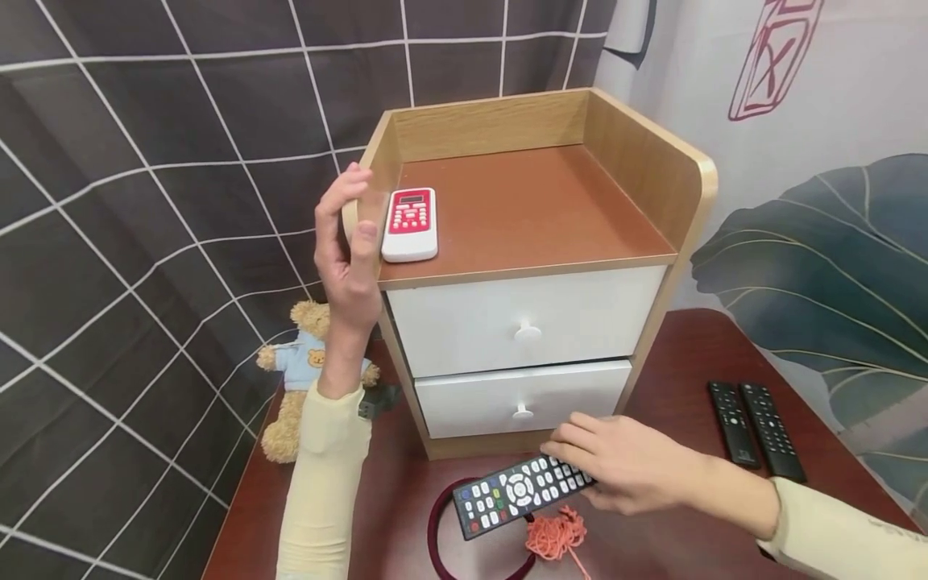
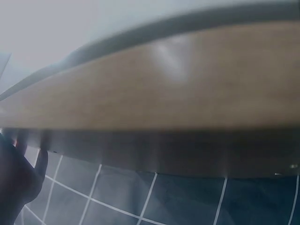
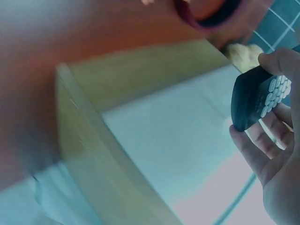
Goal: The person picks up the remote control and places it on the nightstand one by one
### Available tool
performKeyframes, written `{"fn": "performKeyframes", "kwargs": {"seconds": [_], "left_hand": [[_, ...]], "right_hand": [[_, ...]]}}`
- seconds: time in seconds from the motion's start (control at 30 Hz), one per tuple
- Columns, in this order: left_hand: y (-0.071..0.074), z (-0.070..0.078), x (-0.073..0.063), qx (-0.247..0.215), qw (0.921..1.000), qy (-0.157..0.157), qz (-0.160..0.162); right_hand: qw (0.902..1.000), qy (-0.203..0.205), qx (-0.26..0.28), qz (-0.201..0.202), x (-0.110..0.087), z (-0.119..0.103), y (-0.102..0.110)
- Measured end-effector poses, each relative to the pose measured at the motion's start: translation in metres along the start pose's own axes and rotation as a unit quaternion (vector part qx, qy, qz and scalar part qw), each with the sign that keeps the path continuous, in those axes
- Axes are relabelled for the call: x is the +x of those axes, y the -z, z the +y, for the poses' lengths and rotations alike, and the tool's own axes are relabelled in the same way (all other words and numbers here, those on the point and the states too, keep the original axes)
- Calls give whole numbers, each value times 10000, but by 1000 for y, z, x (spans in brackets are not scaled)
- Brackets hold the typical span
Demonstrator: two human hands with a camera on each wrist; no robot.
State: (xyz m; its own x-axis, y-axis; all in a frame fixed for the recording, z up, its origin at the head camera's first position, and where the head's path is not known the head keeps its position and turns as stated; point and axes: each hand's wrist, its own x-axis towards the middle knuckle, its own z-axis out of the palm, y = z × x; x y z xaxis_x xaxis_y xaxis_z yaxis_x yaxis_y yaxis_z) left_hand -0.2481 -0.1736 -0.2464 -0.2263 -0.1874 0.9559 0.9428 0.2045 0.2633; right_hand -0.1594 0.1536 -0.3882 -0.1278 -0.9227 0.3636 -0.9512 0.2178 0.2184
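My right hand (image 1: 629, 467) grips a black remote control (image 1: 519, 488) with white buttons by one end, in front of the small cabinet's lower drawer. In the right wrist view, the thumb and fingers hold the remote (image 3: 255, 96) by its edges. My left hand (image 1: 351, 262) rests against the left side panel of the wooden cabinet (image 1: 532, 205), its thumb on the inner side. Close to that thumb, a white and red remote (image 1: 410, 225) lies on the cabinet's brown top. The left wrist view shows the panel's wood edge (image 2: 154, 84) and dim fingers (image 2: 41, 164).
A teddy bear (image 1: 296, 387) in a blue shirt sits left of the cabinet. Two black remotes (image 1: 734, 423) lie at the table's right. A dark red ring (image 1: 433, 536) and coral yarn (image 1: 554, 533) lie beneath the held remote. White drawers (image 1: 529, 318) have round knobs.
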Motion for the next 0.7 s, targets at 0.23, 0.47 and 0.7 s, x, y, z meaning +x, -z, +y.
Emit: {"fn": "performKeyframes", "kwargs": {"seconds": [0.23, 0.47, 0.7], "left_hand": [[-1, 0, 0, -25, 10000, 12, -7], [-2, 0, -1, -48, 10000, -57, -2], [-3, 3, 1, -110, 9999, -85, 71]], "right_hand": [[9979, 150, -553, 303, 41, 19, 52], [9923, -66, -929, 814, 69, 38, 110], [9799, -748, -1198, 1412, 90, 58, 150]]}}
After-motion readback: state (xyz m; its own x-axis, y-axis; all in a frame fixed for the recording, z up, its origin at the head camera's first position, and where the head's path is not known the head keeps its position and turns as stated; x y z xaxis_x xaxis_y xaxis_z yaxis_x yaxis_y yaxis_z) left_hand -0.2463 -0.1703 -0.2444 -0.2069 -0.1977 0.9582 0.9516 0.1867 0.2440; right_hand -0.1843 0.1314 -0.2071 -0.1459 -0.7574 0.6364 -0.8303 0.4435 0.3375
